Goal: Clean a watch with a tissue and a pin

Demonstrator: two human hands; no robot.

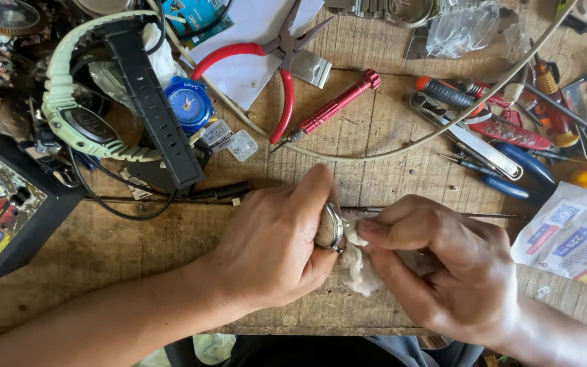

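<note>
Left hand (273, 248) is clamping the round metal watch case (331, 226) on edge while your right hand (450, 268), just beside it, is pinching the white cloth wad (358, 261) against it, so you're wanting small, light circles and a steady grip.

The surface (388, 122) is bare wood, rough and matt, with open grain and gaps between the planks. The watch case (331, 228) in the left hand (273, 248) is shiny polished metal. The white wad (358, 265) under the right hand (443, 265) looks like soft cotton or cloth, but I cannot tell which. The pliers (276, 68) have grey metal jaws and glossy red plastic handles. The screwdriver (334, 107) is red metal with a ribbed grip. The pale green watch strap (69, 102) is matt rubbery plastic.
</note>
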